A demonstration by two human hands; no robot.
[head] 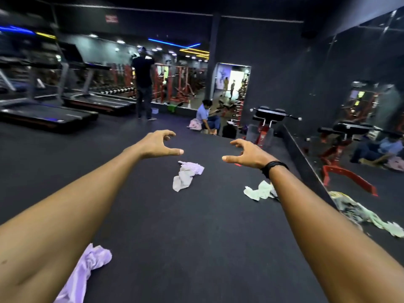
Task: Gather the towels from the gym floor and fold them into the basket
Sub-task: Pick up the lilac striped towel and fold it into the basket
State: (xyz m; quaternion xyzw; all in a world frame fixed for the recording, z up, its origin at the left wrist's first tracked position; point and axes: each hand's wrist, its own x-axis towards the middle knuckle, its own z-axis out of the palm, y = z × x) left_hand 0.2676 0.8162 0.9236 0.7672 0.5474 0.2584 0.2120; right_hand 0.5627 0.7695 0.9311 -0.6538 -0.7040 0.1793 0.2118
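left hand (157,143) and right hand (247,152) empty, fingers (170,133) curled, above crumpled towel (186,176)

Crumpled towels (187,175) scattered on floor (196,237)

Two bare forearms run in from the lower left and lower right of the frame, no sleeves showing. The left hand (157,144) wears nothing; a black band (273,168) circles the wrist behind the right hand (248,154)
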